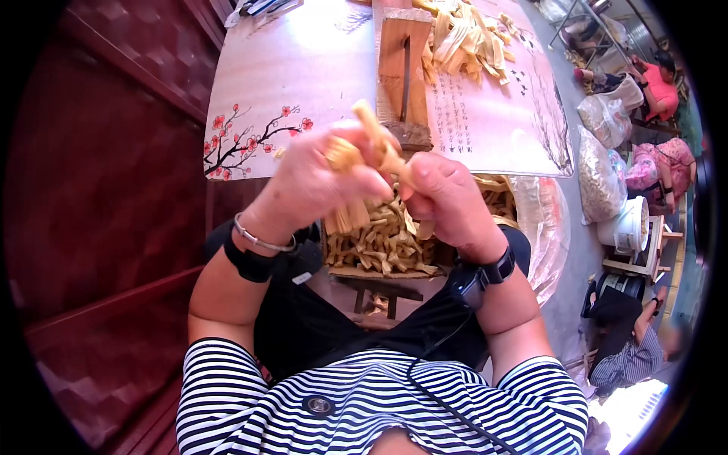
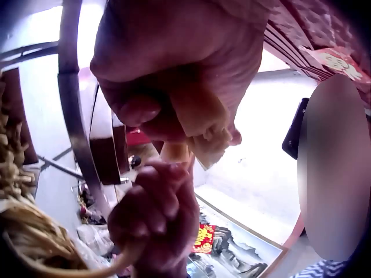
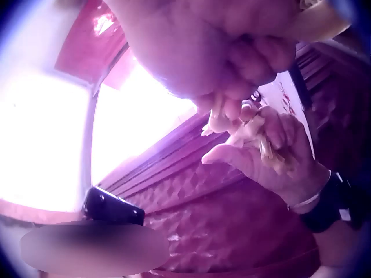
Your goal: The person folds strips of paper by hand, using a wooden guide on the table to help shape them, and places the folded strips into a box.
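Note:
In the head view, a pale yellow flat strip (image 1: pixel 369 125) is bent and twisted between both hands, above a box of short knotted yellow pieces (image 1: pixel 387 239). My left hand (image 1: pixel 303 178) holds a folded part of it against the palm; more yellow strip ends hang below that hand. The thumb and curled fingers of my right hand (image 1: pixel 455 197) pinch the other end. The left wrist view shows a folded strip (image 2: pixel 200 116) under the left palm, with the right fist close below. In the right wrist view, the left hand (image 3: pixel 278 150) has its thumb extended, strips across its palm.
A table (image 1: pixel 296 68) with a painted blossom print stands ahead. On it are a wooden block (image 1: pixel 402 68) with a metal strip and a heap of loose yellow strips (image 1: pixel 470 42). Other people sit at right near filled bags (image 1: pixel 599 178) and a white bucket (image 1: pixel 629 227). Red metal panels (image 1: pixel 114 189) rise at left.

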`<control>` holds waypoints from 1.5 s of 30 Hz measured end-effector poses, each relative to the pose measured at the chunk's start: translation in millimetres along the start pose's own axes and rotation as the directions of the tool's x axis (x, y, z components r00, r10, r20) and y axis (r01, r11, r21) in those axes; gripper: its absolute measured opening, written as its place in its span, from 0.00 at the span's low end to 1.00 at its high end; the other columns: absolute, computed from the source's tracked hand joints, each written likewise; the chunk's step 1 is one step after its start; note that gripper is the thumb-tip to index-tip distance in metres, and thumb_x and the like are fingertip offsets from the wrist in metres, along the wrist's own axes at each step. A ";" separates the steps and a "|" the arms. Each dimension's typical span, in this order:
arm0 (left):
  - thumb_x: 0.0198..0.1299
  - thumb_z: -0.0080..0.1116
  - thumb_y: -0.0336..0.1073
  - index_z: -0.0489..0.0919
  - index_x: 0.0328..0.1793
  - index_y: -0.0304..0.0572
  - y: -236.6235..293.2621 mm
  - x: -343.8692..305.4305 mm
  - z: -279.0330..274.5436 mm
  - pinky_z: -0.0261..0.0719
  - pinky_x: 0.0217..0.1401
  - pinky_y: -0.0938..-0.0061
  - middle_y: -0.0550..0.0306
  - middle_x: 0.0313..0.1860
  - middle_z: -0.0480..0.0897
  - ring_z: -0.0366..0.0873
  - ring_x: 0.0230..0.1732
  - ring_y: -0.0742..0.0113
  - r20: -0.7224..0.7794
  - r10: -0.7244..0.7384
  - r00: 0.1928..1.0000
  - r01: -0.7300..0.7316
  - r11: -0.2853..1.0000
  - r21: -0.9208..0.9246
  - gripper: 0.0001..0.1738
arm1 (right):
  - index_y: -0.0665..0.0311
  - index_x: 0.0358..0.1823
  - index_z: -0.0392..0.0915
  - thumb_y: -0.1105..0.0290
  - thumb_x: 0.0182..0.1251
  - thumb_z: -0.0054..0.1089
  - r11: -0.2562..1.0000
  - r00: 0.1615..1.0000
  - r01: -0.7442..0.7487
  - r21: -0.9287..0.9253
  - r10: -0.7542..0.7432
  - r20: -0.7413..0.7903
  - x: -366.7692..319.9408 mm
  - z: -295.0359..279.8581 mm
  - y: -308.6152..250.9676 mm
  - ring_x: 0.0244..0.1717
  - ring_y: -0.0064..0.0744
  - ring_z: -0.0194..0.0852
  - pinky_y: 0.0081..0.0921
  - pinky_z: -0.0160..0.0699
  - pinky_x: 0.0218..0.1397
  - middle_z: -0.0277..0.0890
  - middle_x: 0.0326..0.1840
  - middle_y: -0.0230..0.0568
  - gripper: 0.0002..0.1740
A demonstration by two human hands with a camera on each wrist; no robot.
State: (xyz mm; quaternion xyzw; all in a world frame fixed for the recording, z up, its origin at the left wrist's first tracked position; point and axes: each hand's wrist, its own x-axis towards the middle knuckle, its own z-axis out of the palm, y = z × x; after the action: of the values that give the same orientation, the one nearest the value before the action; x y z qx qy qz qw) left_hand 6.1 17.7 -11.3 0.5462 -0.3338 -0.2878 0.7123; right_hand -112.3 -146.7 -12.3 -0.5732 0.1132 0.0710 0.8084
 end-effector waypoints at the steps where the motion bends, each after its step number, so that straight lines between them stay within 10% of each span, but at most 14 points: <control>1: 0.62 0.56 0.30 0.79 0.41 0.35 7.2 -2.7 8.4 0.73 0.34 0.82 0.58 0.33 0.81 0.76 0.30 0.76 0.037 -0.068 0.997 0.069 0.997 -0.021 0.06 | 0.61 0.30 0.78 0.55 0.72 0.55 0.992 0.997 -0.021 -0.128 0.011 -0.079 -2.5 7.8 -4.6 0.18 0.10 0.54 0.13 0.49 0.20 0.64 0.18 0.20 0.18; 8: 0.56 0.57 0.29 0.79 0.38 0.37 3.7 1.3 1.0 0.72 0.31 0.85 0.64 0.28 0.79 0.74 0.28 0.81 -0.118 -0.072 0.990 0.068 0.997 -0.032 0.05 | 0.65 0.33 0.81 0.64 0.64 0.66 0.985 0.962 0.083 -0.152 -0.119 -0.244 -7.1 -12.5 -19.2 0.24 0.10 0.68 0.10 0.63 0.25 0.78 0.25 0.28 0.11; 13: 0.60 0.58 0.31 0.78 0.40 0.37 -3.0 29.5 4.3 0.74 0.31 0.82 0.62 0.28 0.78 0.76 0.29 0.78 -0.267 0.022 0.963 0.047 0.967 0.249 0.05 | 0.65 0.32 0.80 0.64 0.61 0.68 0.572 0.655 0.290 -0.767 -0.703 -0.277 26.8 -26.0 -14.4 0.21 0.18 0.72 0.19 0.67 0.24 0.78 0.21 0.33 0.11; 17: 0.62 0.58 0.33 0.79 0.38 0.36 -30.7 47.3 -0.6 0.74 0.33 0.82 0.62 0.27 0.78 0.76 0.30 0.79 -0.301 0.192 0.934 0.042 0.779 0.626 0.07 | 0.62 0.29 0.79 0.58 0.59 0.69 0.381 0.646 0.002 -0.924 -0.707 -0.290 47.3 -32.5 -12.5 0.19 0.30 0.75 0.26 0.70 0.24 0.78 0.19 0.38 0.15; 21: 0.63 0.58 0.34 0.79 0.35 0.33 -17.6 38.4 0.2 0.75 0.33 0.80 0.61 0.27 0.79 0.76 0.30 0.78 -0.336 0.099 0.937 0.116 0.818 0.563 0.09 | 0.64 0.29 0.78 0.65 0.59 0.70 0.617 0.652 0.083 -0.783 -0.628 -0.425 34.9 -39.1 -17.1 0.19 0.21 0.74 0.21 0.68 0.22 0.78 0.19 0.35 0.12; 25: 0.65 0.54 0.30 0.79 0.35 0.32 -11.0 19.4 1.4 0.75 0.39 0.80 0.59 0.30 0.81 0.78 0.36 0.76 -0.197 0.356 0.913 -0.201 0.815 0.543 0.08 | 0.65 0.30 0.78 0.71 0.58 0.71 0.524 0.604 0.345 -0.779 -0.759 -0.243 17.1 -18.7 -1.4 0.22 0.19 0.73 0.20 0.73 0.25 0.78 0.22 0.35 0.09; 28: 0.63 0.55 0.27 0.80 0.34 0.33 4.2 4.0 29.9 0.73 0.33 0.75 0.53 0.29 0.81 0.78 0.32 0.71 -0.161 0.346 0.925 -0.248 0.865 0.436 0.06 | 0.61 0.29 0.79 0.74 0.52 0.70 0.223 0.524 0.560 -0.798 -0.842 0.132 9.3 -8.6 -10.3 0.22 0.40 0.75 0.30 0.75 0.26 0.75 0.22 0.41 0.07; 34: 0.62 0.56 0.29 0.80 0.32 0.36 1.9 -11.2 35.9 0.70 0.26 0.82 0.63 0.24 0.79 0.72 0.26 0.83 0.071 -0.413 0.908 0.414 0.910 0.005 0.07 | 0.59 0.20 0.70 0.67 0.54 0.68 0.063 0.362 0.798 -0.600 -0.846 0.393 3.0 -1.8 -10.8 0.16 0.37 0.67 0.31 0.65 0.20 0.65 0.15 0.34 0.14; 37: 0.54 0.65 0.32 0.81 0.33 0.39 6.7 -17.8 35.0 0.72 0.23 0.80 0.64 0.24 0.80 0.74 0.21 0.79 0.477 -0.504 0.720 0.477 0.859 0.187 0.05 | 0.59 0.16 0.66 0.65 0.54 0.68 0.109 0.379 0.798 -0.593 -0.856 0.351 -0.4 -10.4 -16.9 0.15 0.38 0.66 0.32 0.62 0.18 0.63 0.14 0.36 0.18; 38: 0.54 0.66 0.31 0.83 0.38 0.39 8.6 -13.5 34.7 0.74 0.23 0.79 0.61 0.24 0.80 0.75 0.20 0.75 0.741 -0.438 0.508 0.473 0.862 0.185 0.06 | 0.59 0.15 0.66 0.65 0.54 0.68 0.128 0.371 0.804 -0.581 -0.871 0.321 0.9 -10.7 -17.2 0.15 0.39 0.65 0.32 0.62 0.18 0.62 0.13 0.37 0.19; 40: 0.56 0.65 0.30 0.83 0.44 0.37 21.9 -0.5 38.6 0.75 0.25 0.79 0.61 0.24 0.81 0.76 0.19 0.72 0.876 0.004 0.482 0.065 0.997 -0.040 0.10 | 0.61 0.14 0.66 0.65 0.58 0.65 0.344 0.556 0.719 -0.605 -0.806 0.202 -0.9 -12.6 -14.3 0.14 0.42 0.64 0.32 0.61 0.18 0.62 0.12 0.40 0.20; 42: 0.56 0.65 0.30 0.82 0.51 0.36 22.6 -15.0 21.1 0.76 0.26 0.77 0.59 0.28 0.82 0.78 0.22 0.72 0.611 -0.034 0.791 0.110 0.990 -0.087 0.16 | 0.63 0.16 0.69 0.64 0.62 0.62 0.544 0.722 0.599 -0.587 -0.684 0.102 -5.5 -6.3 -10.6 0.13 0.43 0.63 0.31 0.60 0.19 0.62 0.13 0.42 0.20; 43: 0.53 0.66 0.29 0.81 0.53 0.38 41.5 -18.6 23.3 0.76 0.28 0.78 0.57 0.30 0.82 0.80 0.27 0.70 0.368 -0.161 0.916 0.050 0.954 0.295 0.19 | 0.64 0.18 0.72 0.64 0.66 0.56 0.647 0.794 0.552 -0.526 -0.600 0.095 0.7 -3.7 -2.2 0.12 0.35 0.61 0.26 0.58 0.18 0.65 0.12 0.38 0.18; 45: 0.49 0.68 0.28 0.83 0.49 0.38 26.3 -7.0 27.8 0.70 0.22 0.76 0.58 0.27 0.77 0.76 0.24 0.67 0.388 0.225 0.894 -0.441 0.597 0.670 0.19 | 0.65 0.23 0.75 0.66 0.66 0.57 0.963 0.975 0.213 -0.166 -0.199 0.099 0.9 -5.1 -2.2 0.16 0.24 0.62 0.19 0.59 0.21 0.70 0.16 0.34 0.14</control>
State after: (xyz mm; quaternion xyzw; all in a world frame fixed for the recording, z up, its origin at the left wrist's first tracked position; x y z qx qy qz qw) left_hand -19.0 13.2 18.1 0.6718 -0.6095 -0.0564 0.4171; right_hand -111.4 -152.3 -12.2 -0.6476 0.0133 0.0196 0.7616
